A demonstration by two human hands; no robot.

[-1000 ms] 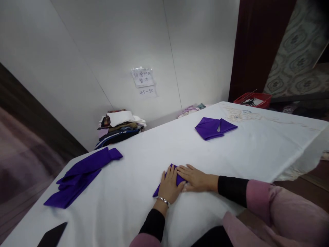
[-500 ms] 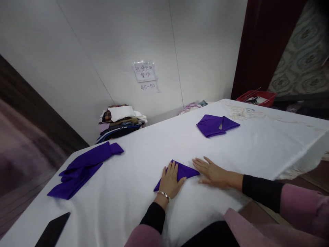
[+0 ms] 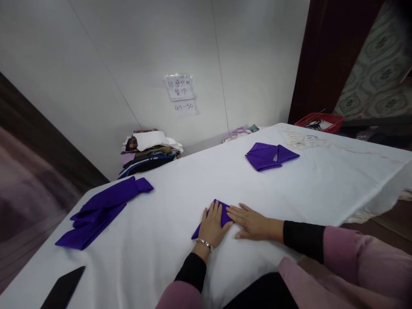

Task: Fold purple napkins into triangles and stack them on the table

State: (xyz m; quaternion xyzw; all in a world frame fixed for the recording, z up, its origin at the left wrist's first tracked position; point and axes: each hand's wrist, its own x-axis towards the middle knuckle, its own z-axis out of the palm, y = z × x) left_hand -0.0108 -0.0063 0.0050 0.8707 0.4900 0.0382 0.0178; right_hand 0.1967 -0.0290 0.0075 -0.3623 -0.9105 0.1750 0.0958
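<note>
A small folded purple napkin lies on the white tablecloth in front of me, partly covered by both hands. Flat on its left part rests my left hand, fingers stretched out and a silver bracelet at the wrist. My right hand lies with straight fingers over the napkin's right corner, its fingertips close to the left hand. Farther back on the right is a folded purple cloth with a pointed end. Several layers of loose purple cloth lie at the left of the table.
The white tablecloth has embroidery at its far right. A dark flat object lies at the near left. Folded clothes are stacked behind the table by the wall, under a handwritten sign. A red basket stands at the back right.
My right hand has moved left, from beside the napkin's right corner onto it, covering that corner. My left hand stays flat in place. The view has shifted very slightly.
</note>
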